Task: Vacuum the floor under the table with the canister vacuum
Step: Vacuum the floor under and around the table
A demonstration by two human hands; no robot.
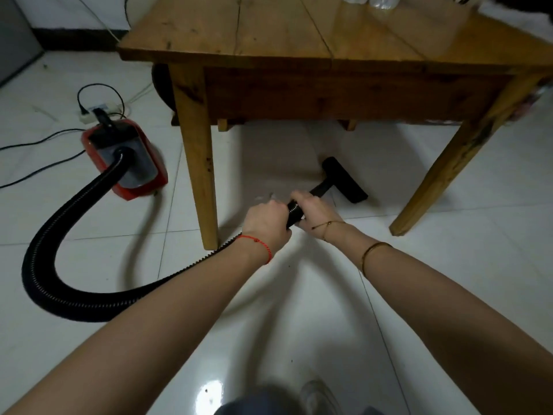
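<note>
Both forearms reach forward, two hands gripping one hose to steer the nozzle under the worktop.

Left hand and right hand curl round the ribbed hose close together, likely for control; the floor nozzle lies flat on the tile floor between the wooden worktop's legs, while the red canister vacuum sits left, clear of the sweep.

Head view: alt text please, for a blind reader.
Both hands, left hand and right hand, grip a black hose, pushing its floor nozzle under a wooden table. The red canister vacuum sits left on white tile.
</note>
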